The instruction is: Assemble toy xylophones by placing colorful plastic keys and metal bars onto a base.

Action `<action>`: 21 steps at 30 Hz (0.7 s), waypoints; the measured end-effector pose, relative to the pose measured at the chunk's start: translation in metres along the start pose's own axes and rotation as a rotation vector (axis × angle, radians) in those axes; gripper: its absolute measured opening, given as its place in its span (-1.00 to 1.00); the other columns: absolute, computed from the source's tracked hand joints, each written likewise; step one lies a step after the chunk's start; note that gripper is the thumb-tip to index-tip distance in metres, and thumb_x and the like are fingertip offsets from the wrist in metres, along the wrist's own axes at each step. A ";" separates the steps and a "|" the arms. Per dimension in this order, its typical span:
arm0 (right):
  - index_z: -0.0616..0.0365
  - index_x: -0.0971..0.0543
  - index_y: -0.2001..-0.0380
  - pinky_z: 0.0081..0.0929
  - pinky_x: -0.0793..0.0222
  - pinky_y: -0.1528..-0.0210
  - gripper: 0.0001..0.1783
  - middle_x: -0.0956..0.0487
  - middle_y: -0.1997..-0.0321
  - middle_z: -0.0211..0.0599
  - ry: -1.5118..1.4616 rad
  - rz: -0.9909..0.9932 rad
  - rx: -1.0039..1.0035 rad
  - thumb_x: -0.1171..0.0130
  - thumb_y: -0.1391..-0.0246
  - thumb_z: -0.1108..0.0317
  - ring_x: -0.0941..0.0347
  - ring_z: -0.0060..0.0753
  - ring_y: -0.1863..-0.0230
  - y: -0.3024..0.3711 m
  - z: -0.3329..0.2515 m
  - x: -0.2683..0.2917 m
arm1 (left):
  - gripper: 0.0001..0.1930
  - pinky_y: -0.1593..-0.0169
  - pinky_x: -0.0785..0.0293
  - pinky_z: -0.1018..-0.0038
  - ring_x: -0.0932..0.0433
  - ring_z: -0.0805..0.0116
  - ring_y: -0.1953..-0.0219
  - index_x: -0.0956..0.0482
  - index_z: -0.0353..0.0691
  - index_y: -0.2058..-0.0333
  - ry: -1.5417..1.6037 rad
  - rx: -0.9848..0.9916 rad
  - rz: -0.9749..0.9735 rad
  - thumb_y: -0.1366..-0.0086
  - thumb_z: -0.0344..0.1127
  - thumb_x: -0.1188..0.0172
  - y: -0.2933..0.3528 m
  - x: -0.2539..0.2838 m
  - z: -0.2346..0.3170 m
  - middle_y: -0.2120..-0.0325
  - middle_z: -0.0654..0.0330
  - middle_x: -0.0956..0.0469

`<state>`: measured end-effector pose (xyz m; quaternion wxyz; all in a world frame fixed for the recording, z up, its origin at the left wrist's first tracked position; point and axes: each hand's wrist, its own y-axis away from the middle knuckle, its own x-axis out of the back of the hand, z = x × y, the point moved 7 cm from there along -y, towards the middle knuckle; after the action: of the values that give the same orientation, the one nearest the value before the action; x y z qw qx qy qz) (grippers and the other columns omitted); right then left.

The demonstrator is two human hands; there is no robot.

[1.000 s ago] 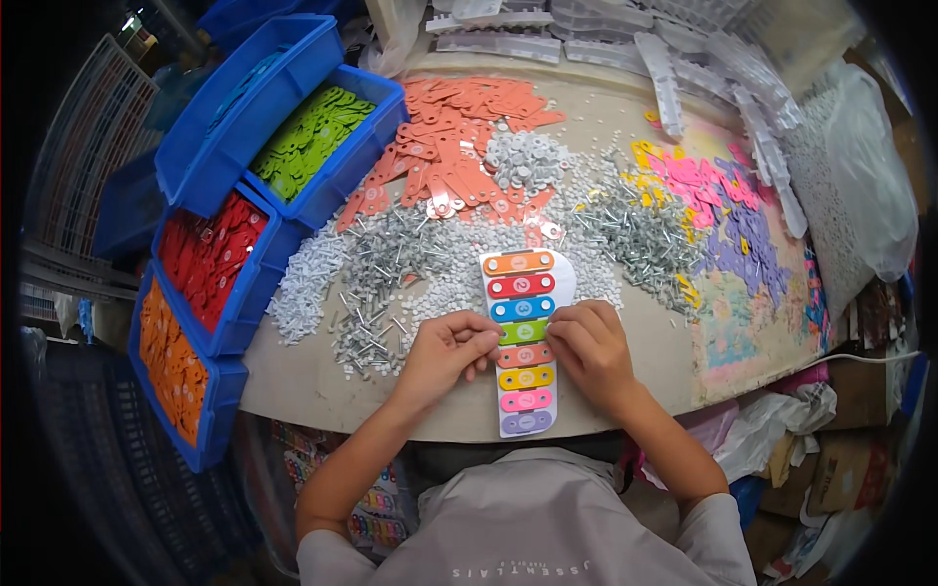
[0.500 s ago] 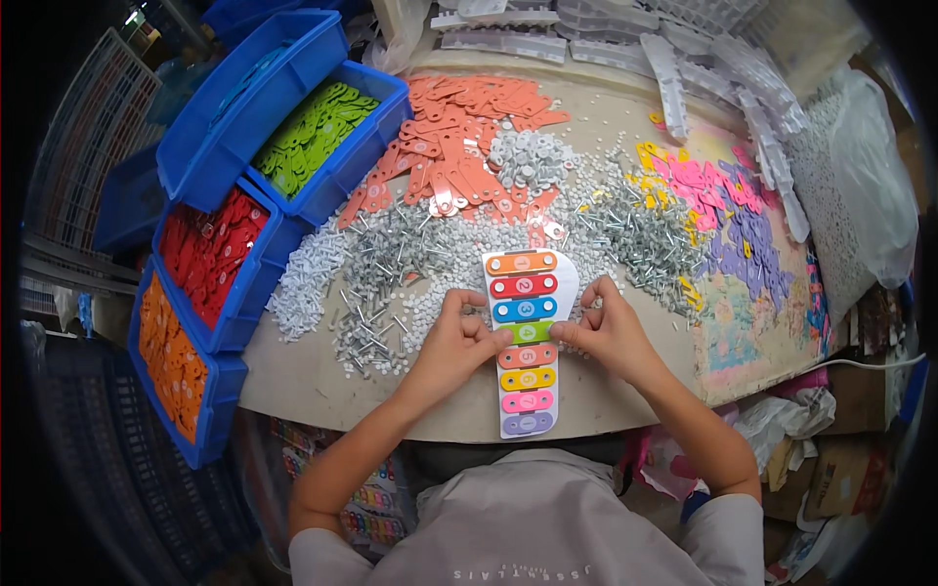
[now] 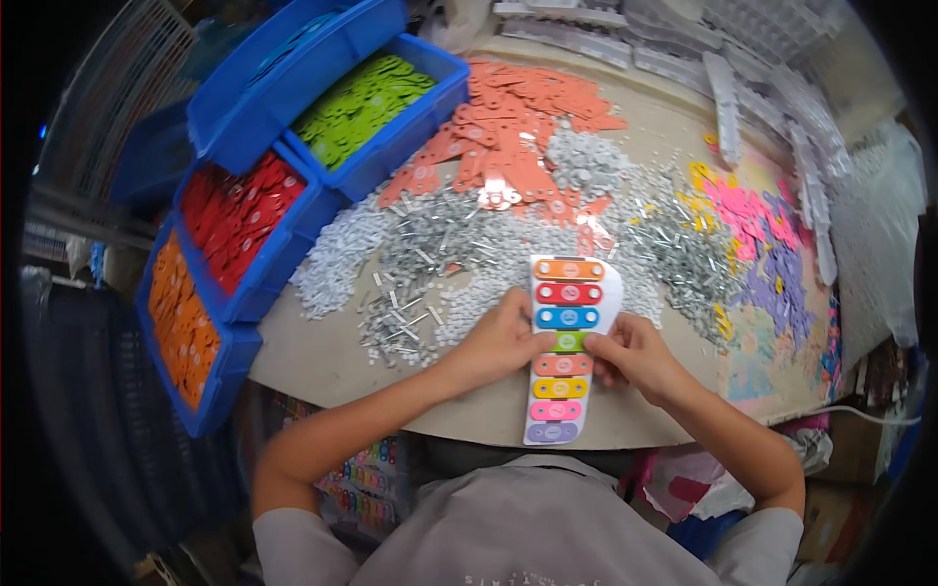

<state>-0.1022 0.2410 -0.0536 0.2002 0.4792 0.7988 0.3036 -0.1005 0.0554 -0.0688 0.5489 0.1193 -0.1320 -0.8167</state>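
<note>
A toy xylophone (image 3: 604, 293) with a white base and a column of coloured bars is held upright in front of me, near the table's front edge. My left hand (image 3: 498, 342) grips its left side, the thumb on the left end of the green bar (image 3: 569, 342). From the right, my right hand (image 3: 640, 359) presses its thumb on that bar's other end, fingers curled by the base's edge. White round caps sit on the ends of the orange, red and blue bars. Small dark or metallic dots show at the ends of the lower bars.
Blue bins (image 3: 318, 190) of green, red and orange bars stand at the left. Beyond my hands lie metal pins (image 3: 430, 234), white caps (image 3: 586, 161) and coral bars (image 3: 508, 127). Pink (image 3: 747, 215) and purple bars (image 3: 780, 293) are heaped right, white plastic bases (image 3: 723, 107) at the back.
The whole scene has shifted in view as my head moved. Both thumbs remain on the green bar; my right-hand fingers have curled in closer to the xylophone's edge.
</note>
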 end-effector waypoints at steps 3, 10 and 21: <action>0.16 -0.45 0.32 -0.67 -0.24 0.65 -0.71 -0.52 0.59 -0.46 -0.029 0.066 0.005 -0.26 -0.23 0.18 -0.42 -0.64 0.65 0.003 0.001 -0.003 | -0.65 0.36 -0.48 0.60 -0.59 0.56 0.38 -0.26 -0.30 0.17 -0.153 -0.006 0.003 -0.31 -0.32 -0.29 -0.005 0.000 0.000 0.46 0.15 -0.60; 0.13 -0.42 0.32 -0.68 -0.20 0.68 -0.76 -0.48 0.61 -0.48 -0.037 0.136 0.088 -0.21 -0.26 0.23 -0.36 -0.65 0.70 0.004 0.007 -0.003 | -0.65 0.50 -0.23 0.61 -0.35 0.68 0.53 -0.31 -0.29 0.12 -0.069 -0.083 0.067 -0.31 -0.30 -0.30 0.003 0.002 0.000 0.58 0.37 -0.42; 0.11 -0.39 0.38 -0.68 -0.06 0.56 -0.85 -0.27 0.59 -0.60 0.110 0.859 0.757 -0.10 -0.29 0.41 -0.11 -0.80 0.58 0.064 0.011 0.057 | -0.87 0.24 -0.48 0.35 -0.60 0.12 0.35 -0.60 -0.34 0.29 -0.884 -0.408 0.890 -0.33 -0.38 -0.17 0.072 0.146 0.075 0.41 -0.01 -0.59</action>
<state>-0.0804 0.3177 -0.0196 -0.1686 0.7825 0.5947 0.0749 -0.1176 -0.0997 0.0188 0.7400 -0.3996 -0.2244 -0.4924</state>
